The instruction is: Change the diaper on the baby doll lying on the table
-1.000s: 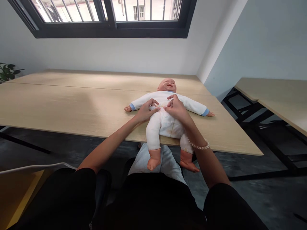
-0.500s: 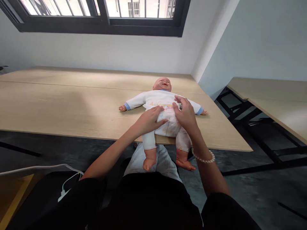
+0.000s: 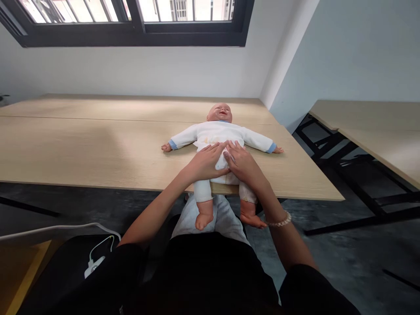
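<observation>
The tabletop [image 3: 82,148], a long span of pale wood, runs from the left side of the view to a right-hand corner, with its near edge in front of the person. A seam line crosses it lengthwise toward the far edge, which meets a white wall under a black-framed window [image 3: 131,22]. A second wooden desk [image 3: 377,127] stands well apart to the right, across a stretch of dark floor.

The baby doll [image 3: 216,131] lies on its back near the right end of the tabletop, at the near edge. Its head points to the far edge, its arms are spread flat to either side in white sleeves with blue cuffs, and its lower legs and bare feet hang down over the near edge. It wears a white one-piece suit.

Both hands rest on the doll's belly, side by side and touching at the fingertips. The left hand [image 3: 206,162] lies palm down on the doll's left-of-view hip, fingers loosely curled onto the fabric, pressing rather than gripping anything. The right hand [image 3: 242,162] lies likewise on the other hip, fingers stretched toward the middle of the belly, flat on the suit and closed around nothing. A bead bracelet [image 3: 278,222] circles the right wrist.

Below the tabletop, at the lower left, a white charger and cable [image 3: 95,262] lie on a dark surface beside the person's lap.
</observation>
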Motion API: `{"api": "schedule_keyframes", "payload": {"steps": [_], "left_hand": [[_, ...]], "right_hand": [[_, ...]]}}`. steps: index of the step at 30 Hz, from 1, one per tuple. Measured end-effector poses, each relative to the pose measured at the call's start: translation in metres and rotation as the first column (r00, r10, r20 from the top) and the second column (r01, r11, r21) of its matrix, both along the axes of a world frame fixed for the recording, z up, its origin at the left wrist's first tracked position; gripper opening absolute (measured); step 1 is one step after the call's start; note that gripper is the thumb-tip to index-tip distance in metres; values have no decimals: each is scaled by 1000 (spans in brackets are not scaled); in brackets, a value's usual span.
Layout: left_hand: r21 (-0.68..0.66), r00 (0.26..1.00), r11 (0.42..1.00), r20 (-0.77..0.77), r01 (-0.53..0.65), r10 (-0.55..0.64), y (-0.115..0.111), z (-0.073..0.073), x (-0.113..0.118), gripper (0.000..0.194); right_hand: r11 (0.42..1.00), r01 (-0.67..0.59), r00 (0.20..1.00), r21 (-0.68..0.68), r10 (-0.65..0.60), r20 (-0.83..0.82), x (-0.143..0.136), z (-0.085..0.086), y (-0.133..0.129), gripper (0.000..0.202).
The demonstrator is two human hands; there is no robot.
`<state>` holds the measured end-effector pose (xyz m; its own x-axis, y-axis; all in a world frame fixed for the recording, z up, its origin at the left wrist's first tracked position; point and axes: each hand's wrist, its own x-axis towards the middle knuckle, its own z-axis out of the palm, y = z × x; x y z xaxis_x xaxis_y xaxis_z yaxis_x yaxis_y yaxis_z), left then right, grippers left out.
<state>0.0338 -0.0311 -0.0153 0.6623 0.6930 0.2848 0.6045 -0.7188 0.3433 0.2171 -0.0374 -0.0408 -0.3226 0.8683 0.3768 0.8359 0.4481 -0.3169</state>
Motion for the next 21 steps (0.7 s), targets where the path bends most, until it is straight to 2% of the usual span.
{"api": "schedule_keyframes", "payload": {"steps": [5, 9, 14, 17, 19, 21], "left_hand": [[-14, 1000, 1000, -2, -15, 15, -3, 0, 0, 90], [-29, 998, 998, 4, -59, 59, -10, -6, 0, 82], [-17, 983, 990, 118, -137, 138, -31, -13, -6, 76], [-39, 929, 949, 196, -312, 313, -50, -12, -10, 55], [-68, 892, 907, 167, -415, 421, -62, -10, -11, 34], [-66, 879, 884, 89, -463, 467, -71, -6, -9, 22]], "right_hand": [[1000, -10, 1000, -17, 10, 3, 2, -2, -1, 67], [999, -17, 1000, -49, 16, -24, 4, -3, -6, 69], [998, -70, 992, 0, 69, -104, 22, -2, -37, 68], [998, 28, 979, 54, -17, -205, 32, -4, -63, 59], [995, 87, 967, 54, -71, -246, 34, -6, -77, 45], [992, 117, 965, 49, -102, -241, 31, -7, -84, 32]]}}
